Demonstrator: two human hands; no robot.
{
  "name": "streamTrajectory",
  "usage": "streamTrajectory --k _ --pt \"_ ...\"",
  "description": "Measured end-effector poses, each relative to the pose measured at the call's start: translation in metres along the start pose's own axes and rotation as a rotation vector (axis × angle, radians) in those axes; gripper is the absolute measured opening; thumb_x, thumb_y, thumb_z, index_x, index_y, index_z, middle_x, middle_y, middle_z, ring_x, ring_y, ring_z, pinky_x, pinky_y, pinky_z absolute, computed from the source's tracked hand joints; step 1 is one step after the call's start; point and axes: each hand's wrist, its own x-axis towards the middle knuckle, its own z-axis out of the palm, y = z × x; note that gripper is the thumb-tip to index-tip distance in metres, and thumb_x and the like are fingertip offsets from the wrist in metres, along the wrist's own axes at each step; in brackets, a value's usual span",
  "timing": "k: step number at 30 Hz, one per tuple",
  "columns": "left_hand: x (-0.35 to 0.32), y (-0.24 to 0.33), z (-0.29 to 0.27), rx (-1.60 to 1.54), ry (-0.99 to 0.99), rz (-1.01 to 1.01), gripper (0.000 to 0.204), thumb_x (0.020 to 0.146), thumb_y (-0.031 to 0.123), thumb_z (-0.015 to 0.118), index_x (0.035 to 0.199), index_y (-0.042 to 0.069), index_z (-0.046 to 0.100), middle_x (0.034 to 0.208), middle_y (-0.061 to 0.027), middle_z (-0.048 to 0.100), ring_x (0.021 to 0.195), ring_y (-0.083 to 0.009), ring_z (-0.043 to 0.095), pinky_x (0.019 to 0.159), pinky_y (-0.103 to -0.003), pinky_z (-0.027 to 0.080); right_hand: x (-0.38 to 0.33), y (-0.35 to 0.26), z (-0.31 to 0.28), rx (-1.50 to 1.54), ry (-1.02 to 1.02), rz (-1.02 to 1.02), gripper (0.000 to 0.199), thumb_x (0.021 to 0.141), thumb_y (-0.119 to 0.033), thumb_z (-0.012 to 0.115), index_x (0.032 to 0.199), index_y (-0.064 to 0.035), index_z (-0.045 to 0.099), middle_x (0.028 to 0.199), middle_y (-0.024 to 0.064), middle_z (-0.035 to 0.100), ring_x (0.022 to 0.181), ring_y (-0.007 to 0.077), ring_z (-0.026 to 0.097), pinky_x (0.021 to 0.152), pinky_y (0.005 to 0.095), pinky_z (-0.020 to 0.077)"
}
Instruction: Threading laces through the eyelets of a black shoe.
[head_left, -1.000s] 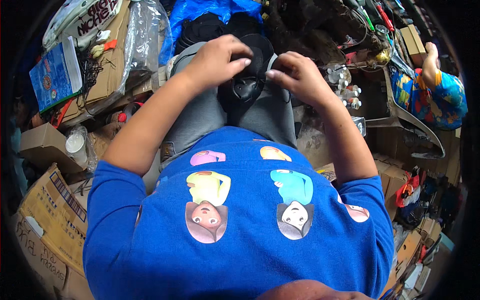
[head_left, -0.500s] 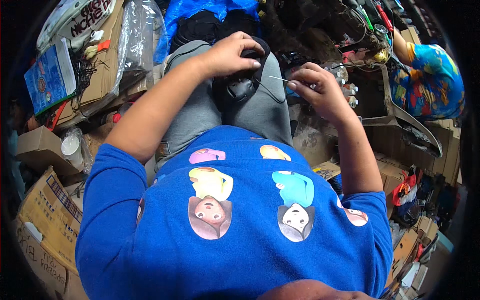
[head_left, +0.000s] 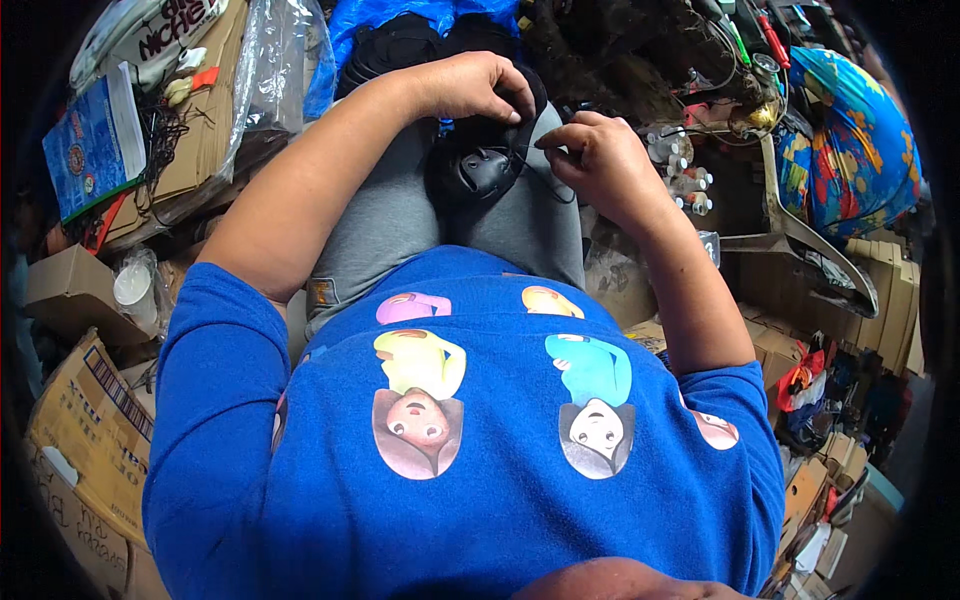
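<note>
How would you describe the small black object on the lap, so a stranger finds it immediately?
Start at the grey trousers. On the lap lies a rounded black plastic device, between the left hand and right hand. Unlike the black fabric beside it, it is hard and glossy.

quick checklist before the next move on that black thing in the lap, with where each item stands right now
1. Black object supported on the lap, between the grey-clad thighs: ok.
2. Left hand gripping the object's upper edge: ok.
3. Right hand pinched at the object's right side, fingertips closed: ok.
4. What the right fingertips pinch, perhaps a thin thread or wire: cannot tell.
5. Line from the right hand free of tangles: cannot tell.
6. Room to the right, where small bottles stand close to the right wrist: not ok, crowded.
</note>
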Motion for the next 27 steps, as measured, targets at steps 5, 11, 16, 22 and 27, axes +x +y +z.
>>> streamTrajectory --k 5,11,16,22,27 --pt "-0.004 0.003 -0.001 0.021 -0.009 0.010 0.025 0.076 0.009 0.068 0.101 0.008 0.069 0.095 -0.0071 0.058 0.095 -0.0200 0.057 0.087 -0.030 0.045 0.001 -0.011 0.009 -0.147 0.026 -0.051 0.013 0.074 -0.016 0.064 0.085 -0.0124 0.071 0.078 0.0105 0.063 0.077 0.0293 0.062 0.069 0.0402 0.0468" --pt "-0.010 -0.001 0.000 0.117 0.002 0.061 0.034 0.071 0.004 0.072 0.104 0.009 0.068 0.098 -0.0070 0.052 0.096 -0.0214 0.056 0.088 -0.031 0.045 -0.001 0.012 0.012 0.239 -0.022 0.152 0.020 0.074 -0.010 0.068 0.094 -0.0127 0.072 0.082 0.0093 0.060 0.077 0.0244 0.060 0.077 0.0321 0.0469" --pt "-0.008 -0.006 0.003 0.165 0.018 0.090 0.039 0.068 0.004 0.073 0.106 0.012 0.068 0.098 -0.0063 0.052 0.096 -0.0216 0.054 0.087 -0.031 0.045 0.005 0.042 0.019 0.645 -0.236 0.212 0.025 0.080 -0.004 0.065 0.103 -0.0142 0.071 0.089 0.0017 0.056 0.086 0.0128 0.054 0.078 0.0258 0.0438" --pt "-0.009 -0.008 0.004 0.168 0.038 0.115 0.039 0.067 0.004 0.074 0.105 0.012 0.068 0.097 -0.0063 0.052 0.096 -0.0214 0.054 0.087 -0.031 0.045 0.009 0.059 0.027 0.751 -0.292 0.162 0.024 0.082 -0.003 0.064 0.104 -0.0103 0.070 0.093 0.0010 0.057 0.093 0.0129 0.053 0.084 0.0251 0.0412" --pt "-0.010 -0.012 0.005 0.146 0.060 0.103 0.039 0.065 0.003 0.074 0.103 0.012 0.069 0.096 -0.0063 0.052 0.095 -0.0218 0.054 0.086 -0.031 0.045 0.017 0.064 0.027 0.723 -0.341 0.122 0.023 0.082 -0.002 0.064 0.103 -0.0067 0.070 0.096 0.0012 0.059 0.096 0.0127 0.053 0.088 0.0247 0.0404"
